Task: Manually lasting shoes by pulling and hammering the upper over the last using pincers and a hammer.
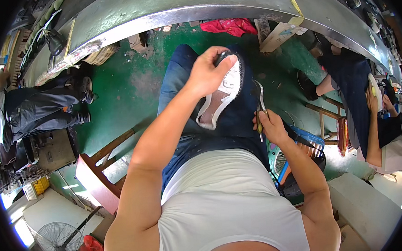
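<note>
My left hand (pixel 209 72) grips a half-made shoe (pixel 220 99) by its toe end, above my thighs. Its underside faces up: a white patch at the toe, a brownish middle, a white edge and a dark, ridged rim. The fingers wrap the far side and the thumb presses on the white patch. To the right, my right hand (pixel 270 123) is closed round the handles of metal pincers (pixel 260 101). The curved jaws point away from me, apart from the shoe. Part of the handles is hidden in my palm.
A metal-edged workbench (pixel 157 20) curves across the far side. Beneath it lies a red cloth (pixel 229 27). Wooden stools (pixel 98 182) stand left and right. A co-worker (pixel 387 128) sits at right holding a shoe; another person (pixel 39 110) is at left. A fan (pixel 59 247) stands lower left.
</note>
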Demonstrator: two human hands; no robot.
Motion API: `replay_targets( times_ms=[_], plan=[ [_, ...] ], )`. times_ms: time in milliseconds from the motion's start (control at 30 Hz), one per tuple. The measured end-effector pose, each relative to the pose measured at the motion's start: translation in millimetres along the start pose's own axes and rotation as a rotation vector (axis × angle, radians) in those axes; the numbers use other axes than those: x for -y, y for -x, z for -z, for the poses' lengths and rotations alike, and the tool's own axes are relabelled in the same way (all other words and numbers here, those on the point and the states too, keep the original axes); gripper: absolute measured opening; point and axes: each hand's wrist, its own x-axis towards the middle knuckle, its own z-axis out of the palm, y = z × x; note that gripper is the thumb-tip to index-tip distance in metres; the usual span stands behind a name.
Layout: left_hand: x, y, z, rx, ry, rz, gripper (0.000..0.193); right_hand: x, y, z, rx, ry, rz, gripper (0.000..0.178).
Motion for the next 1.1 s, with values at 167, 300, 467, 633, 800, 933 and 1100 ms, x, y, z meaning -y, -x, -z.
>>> replay_targets(
  times_ms=[167, 300, 467, 633, 800, 933, 1100],
  plan=[
    [105, 21, 11, 0.277, -0.349, -0.042, 0.062, 16, 6, 12, 0.081, 0.312, 0.089, 0.032],
    [85, 46, 20, 0.285, -0.583, 0.093, 0.064, 36, 19, 1, 0.176, 0.471, 0.103, 0.033],
    [78, 46, 2, 0.077, -0.856, 0.042, 0.031, 30, -1, -11, 0.151, 0.627, 0.072, 0.033],
    [98, 59, 14, -0.066, -0.398, 0.218, 0.026, 32, -12, -15, 0.137, 0.627, 0.109, 0.022],
    [86, 61, -7, -0.114, -0.967, -0.276, 0.033, 72, -4, -1, 0.354, 0.629, 0.05, 0.023],
    [75, 67, -18, -0.085, -1.046, -0.293, 0.031, 99, -17, 11, 0.547, 0.459, -0.276, 0.019],
    [71, 66, -23, -0.1, -0.938, -0.283, 0.03, 144, -41, 22, 0.686, 0.785, -0.261, 0.025]
  ],
)
